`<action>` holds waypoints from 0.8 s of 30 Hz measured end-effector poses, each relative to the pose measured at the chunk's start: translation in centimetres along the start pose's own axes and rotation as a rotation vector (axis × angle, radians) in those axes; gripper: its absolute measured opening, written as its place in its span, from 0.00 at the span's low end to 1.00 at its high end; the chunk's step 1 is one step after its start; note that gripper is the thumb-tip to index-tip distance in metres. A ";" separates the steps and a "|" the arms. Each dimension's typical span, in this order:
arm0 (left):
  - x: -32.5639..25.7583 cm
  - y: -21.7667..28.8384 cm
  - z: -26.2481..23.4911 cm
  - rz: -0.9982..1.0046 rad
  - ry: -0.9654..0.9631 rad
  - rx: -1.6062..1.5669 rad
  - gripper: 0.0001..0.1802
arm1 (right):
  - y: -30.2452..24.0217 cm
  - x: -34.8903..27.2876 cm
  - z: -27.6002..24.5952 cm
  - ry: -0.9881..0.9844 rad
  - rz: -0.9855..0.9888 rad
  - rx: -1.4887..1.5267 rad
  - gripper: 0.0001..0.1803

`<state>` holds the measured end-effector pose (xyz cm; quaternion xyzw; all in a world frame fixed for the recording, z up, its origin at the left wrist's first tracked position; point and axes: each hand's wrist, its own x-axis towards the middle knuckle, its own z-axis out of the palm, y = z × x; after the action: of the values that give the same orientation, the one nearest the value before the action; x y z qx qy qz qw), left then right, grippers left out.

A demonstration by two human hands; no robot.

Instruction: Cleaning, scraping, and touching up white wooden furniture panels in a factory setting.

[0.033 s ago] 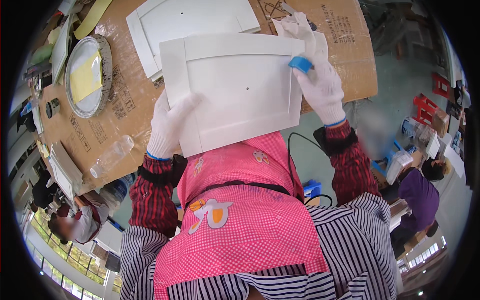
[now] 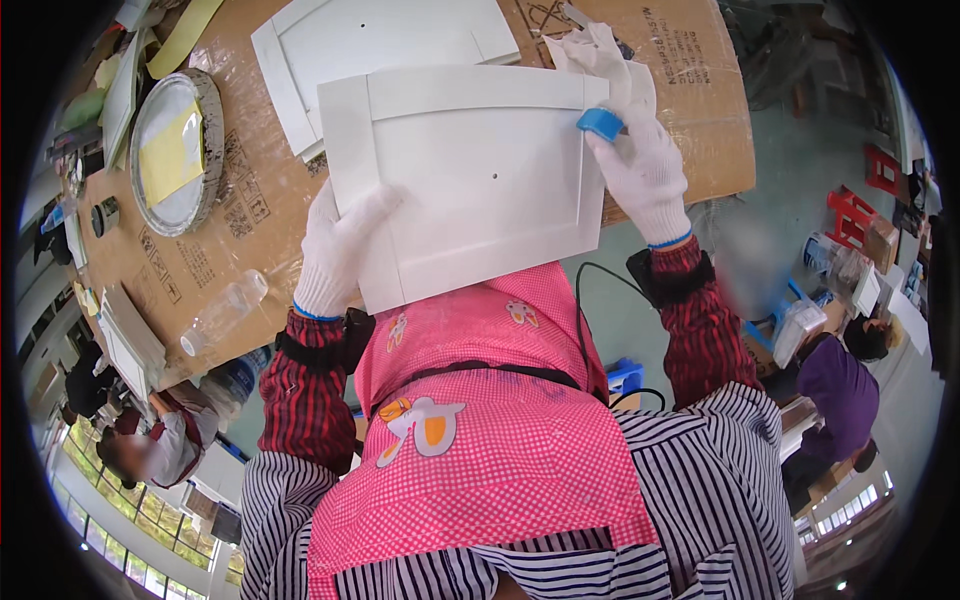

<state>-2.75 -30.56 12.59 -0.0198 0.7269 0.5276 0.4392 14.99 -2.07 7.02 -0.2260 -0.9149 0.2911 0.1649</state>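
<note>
A white framed panel (image 2: 470, 190), with a raised border and a small dark hole near its middle, is held tilted over the table's near edge and my lap. My left hand (image 2: 345, 235), in a white knit glove, is closed round its lower left edge, thumb on the face and fingers hidden behind. My right hand (image 2: 645, 180), gloved alike, is at the panel's right edge. Between its thumb and fingers is a small, curved blue pad (image 2: 601, 124), close against that edge. Behind lies a second white panel (image 2: 390, 40). Crumpled whitish paper (image 2: 600, 55) sits beyond my right hand.
Cardboard (image 2: 690, 100) covers the table. A round tub lid (image 2: 212, 140) with yellow paper (image 2: 172, 155), a clear plastic bottle (image 2: 225, 312) and a small dark jar (image 2: 105, 215) are on the left. A black cable (image 2: 610, 272) hangs near my right forearm. Other people sit at both sides.
</note>
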 end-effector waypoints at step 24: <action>0.5 -1.2 0.0 0.103 0.077 0.086 0.26 | -3.0 -6.4 -3.6 -0.170 0.129 0.126 0.19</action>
<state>-2.52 -30.88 11.38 0.0162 0.7653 0.5168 0.3834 21.00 -5.89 10.55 -0.2483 -0.8889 0.3762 0.0816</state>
